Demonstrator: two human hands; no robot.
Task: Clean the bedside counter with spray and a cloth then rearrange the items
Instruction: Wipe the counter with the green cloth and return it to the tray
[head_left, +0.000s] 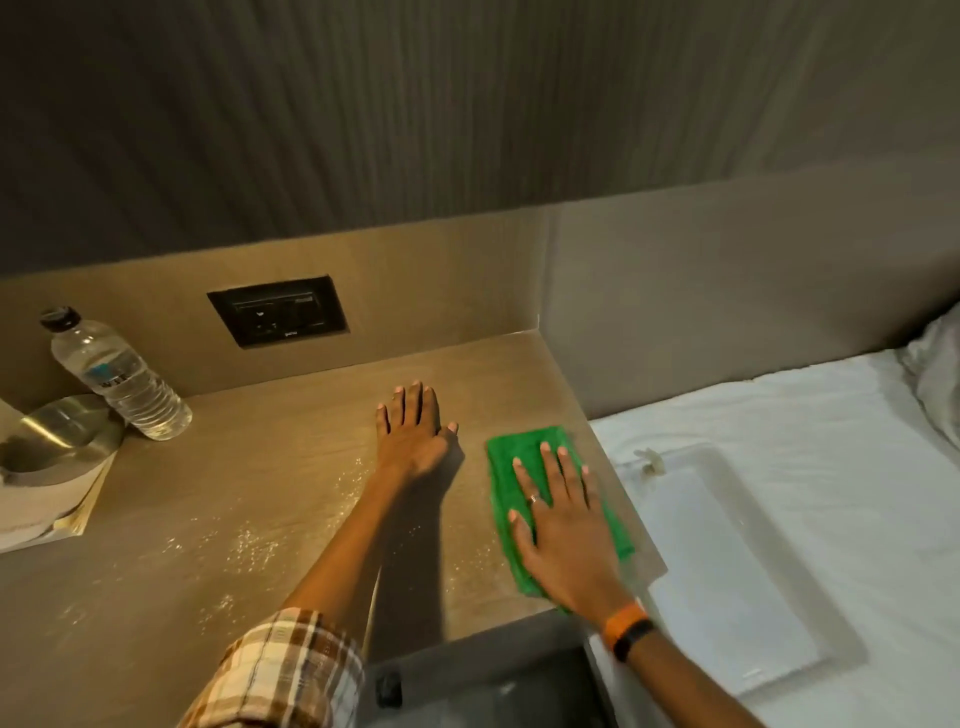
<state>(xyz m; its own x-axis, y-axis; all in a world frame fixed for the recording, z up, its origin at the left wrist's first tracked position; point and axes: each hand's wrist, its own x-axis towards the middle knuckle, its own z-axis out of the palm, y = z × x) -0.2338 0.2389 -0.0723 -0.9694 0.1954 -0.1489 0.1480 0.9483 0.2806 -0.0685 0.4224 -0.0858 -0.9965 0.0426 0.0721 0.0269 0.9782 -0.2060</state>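
On the counter (291, 467), right edge, right hand (566, 535) presses cloth (519, 448) flat, fingers (556, 473) spread; spray droplets (254, 543) lie at 9 o'clock, beyond flat-open left hand (410, 436).

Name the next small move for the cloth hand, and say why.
Probably sweep the right hand, pressing flat on the green cloth, leftward over the counter: spray droplets glisten unwiped there. The left hand rests flat on the counter.
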